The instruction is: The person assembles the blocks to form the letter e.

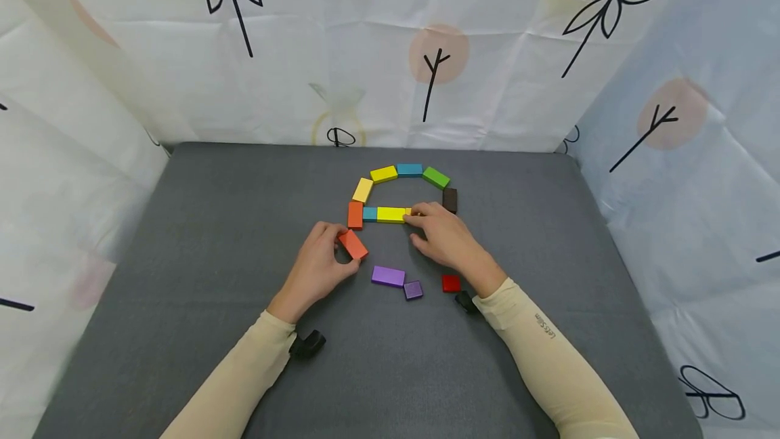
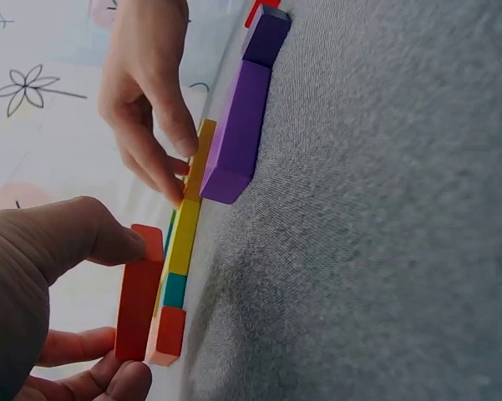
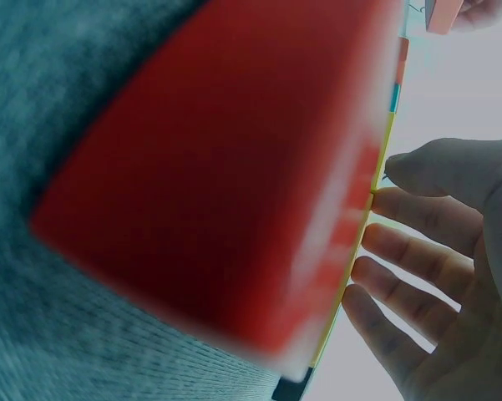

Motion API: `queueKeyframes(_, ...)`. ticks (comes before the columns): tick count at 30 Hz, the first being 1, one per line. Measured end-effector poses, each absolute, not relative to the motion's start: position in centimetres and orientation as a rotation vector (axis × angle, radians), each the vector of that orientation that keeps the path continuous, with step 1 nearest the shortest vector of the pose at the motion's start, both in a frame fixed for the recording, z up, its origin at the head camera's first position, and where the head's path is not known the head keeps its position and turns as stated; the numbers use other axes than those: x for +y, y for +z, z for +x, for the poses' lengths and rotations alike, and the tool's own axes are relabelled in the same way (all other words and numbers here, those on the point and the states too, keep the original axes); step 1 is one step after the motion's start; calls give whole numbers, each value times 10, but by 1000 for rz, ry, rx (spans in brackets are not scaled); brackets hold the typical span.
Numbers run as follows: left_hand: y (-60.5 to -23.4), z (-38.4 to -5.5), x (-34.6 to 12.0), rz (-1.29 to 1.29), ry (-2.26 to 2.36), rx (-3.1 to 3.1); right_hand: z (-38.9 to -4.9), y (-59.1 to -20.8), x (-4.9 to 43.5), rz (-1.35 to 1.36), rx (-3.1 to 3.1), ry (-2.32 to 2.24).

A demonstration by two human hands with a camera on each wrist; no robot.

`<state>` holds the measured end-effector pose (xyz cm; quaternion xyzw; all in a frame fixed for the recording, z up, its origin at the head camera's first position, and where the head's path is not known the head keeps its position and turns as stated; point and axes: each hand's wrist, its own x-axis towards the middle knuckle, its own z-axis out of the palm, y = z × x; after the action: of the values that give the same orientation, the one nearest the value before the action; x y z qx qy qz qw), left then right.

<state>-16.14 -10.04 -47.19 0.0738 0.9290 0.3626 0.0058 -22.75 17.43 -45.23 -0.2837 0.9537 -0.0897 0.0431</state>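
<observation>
My left hand pinches an orange-red block between thumb and fingers; the left wrist view shows this block raised off the table. Just beyond it lies another orange block, the left end of a straight row with a small blue block and a yellow block. Fingertips of my right hand touch the row's orange-yellow block, partly hidden from above. Fairly straight fingers show in the right wrist view. A dark brown block stands beyond that hand.
Behind the row curves an arc of yellow, blue and green blocks. Nearer me lie a purple block, a small dark purple one and a red one beside my right wrist. Patterned cloth hangs around the grey table.
</observation>
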Motion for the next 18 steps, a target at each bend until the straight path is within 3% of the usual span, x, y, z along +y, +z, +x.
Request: queueKeyframes(18, -485, -176, -84, 257, 1076, 2926, -229, -455, 176, -858, 2921, -268)
